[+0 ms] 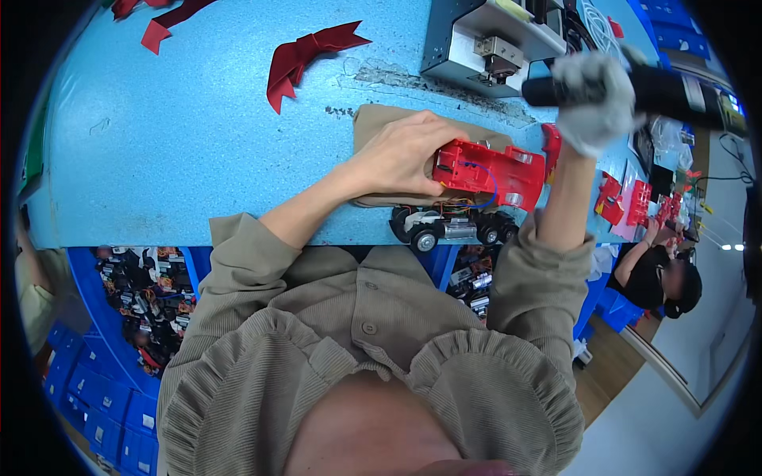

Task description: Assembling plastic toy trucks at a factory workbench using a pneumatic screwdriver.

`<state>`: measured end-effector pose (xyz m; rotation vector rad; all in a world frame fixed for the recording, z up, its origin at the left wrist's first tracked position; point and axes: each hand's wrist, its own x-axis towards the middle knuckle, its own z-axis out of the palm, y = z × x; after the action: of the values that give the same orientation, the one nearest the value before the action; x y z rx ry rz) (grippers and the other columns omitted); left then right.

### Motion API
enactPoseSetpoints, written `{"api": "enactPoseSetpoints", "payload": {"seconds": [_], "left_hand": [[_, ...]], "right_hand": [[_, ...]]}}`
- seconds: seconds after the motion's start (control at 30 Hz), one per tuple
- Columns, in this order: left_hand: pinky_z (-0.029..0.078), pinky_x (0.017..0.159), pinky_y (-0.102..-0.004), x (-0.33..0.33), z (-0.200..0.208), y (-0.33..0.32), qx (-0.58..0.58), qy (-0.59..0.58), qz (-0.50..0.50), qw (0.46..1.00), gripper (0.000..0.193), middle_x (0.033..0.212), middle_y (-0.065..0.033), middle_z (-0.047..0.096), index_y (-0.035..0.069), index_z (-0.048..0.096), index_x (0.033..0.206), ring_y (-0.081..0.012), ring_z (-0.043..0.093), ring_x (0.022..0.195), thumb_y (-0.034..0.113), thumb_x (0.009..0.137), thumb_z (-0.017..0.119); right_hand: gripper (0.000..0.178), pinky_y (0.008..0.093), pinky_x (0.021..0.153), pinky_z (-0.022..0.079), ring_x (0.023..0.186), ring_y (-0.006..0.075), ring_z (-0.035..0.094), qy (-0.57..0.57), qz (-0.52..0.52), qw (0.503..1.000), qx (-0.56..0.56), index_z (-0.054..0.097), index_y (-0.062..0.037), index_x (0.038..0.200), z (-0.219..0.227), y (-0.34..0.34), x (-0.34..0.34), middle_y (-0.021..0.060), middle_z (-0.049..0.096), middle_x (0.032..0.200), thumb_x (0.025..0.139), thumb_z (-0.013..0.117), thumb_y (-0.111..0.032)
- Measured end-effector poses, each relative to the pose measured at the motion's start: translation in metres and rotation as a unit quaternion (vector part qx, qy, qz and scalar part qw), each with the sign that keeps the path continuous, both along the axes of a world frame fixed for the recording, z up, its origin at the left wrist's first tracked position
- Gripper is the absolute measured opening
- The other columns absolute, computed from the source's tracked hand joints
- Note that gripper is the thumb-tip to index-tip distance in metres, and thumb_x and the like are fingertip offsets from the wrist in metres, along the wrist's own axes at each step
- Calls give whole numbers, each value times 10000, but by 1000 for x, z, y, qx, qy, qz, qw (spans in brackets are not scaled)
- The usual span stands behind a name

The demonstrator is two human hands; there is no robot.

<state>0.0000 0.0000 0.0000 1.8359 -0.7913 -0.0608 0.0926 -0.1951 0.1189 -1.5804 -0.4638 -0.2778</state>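
Observation:
My left hand (405, 155) is closed around the left end of a red plastic toy truck body (492, 173), hollow side up with a blue wire inside. The body rests on a folded brown cloth (373, 123). Just below it, at the table's front edge, a toy truck chassis (452, 228) with black wheels and silver parts lies by the body; thin wires run between them. Up to the right, my gloved right hand (591, 99) grips a long black electric screwdriver (663, 94), held sideways above the table. The glove is blurred.
Dark red ribbon bows (309, 55) lie on the blue table (182, 143). A metal machine (492, 47) stands at the back. More red parts (639, 202) lie at right, near a co-worker (659, 278). Blue bins (143, 301) of parts sit below the table edge.

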Motion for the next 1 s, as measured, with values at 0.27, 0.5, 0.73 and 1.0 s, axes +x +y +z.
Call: {"api": "enactPoseSetpoints", "payload": {"seconds": [0.27,0.5,0.73,1.0], "left_hand": [[451,830,-361,-4,-3,-2,-11,-26,9,1000,625,1030,-92,584,65,533,1119,-280,527,945,159,533,726],[451,837,-362,-4,-4,-5,-11,-45,17,999,612,1014,-87,593,65,536,1117,-278,533,938,167,543,721],[450,844,-363,-5,-4,-4,-12,-40,17,999,610,1021,-85,594,66,533,1124,-273,534,949,173,553,719],[452,834,-362,-5,-4,-4,-16,-31,20,999,598,1017,-86,594,65,537,1115,-273,535,943,184,558,720]], "right_hand": [[367,382,545,445,538,188,471,-51,81,968,233,342,-141,1259,1,5,-111,55,461,648,903,385,-220],[317,360,561,395,538,151,441,-6,-47,976,214,424,-244,1177,-28,-2,-119,12,443,653,863,435,-197],[311,372,562,409,540,161,452,-24,-17,972,235,433,-229,1169,-30,-4,-117,22,467,662,861,449,-185],[284,391,555,428,549,182,475,-53,-2,986,155,449,-221,1138,-35,-2,-110,49,465,667,877,421,-111]]}}
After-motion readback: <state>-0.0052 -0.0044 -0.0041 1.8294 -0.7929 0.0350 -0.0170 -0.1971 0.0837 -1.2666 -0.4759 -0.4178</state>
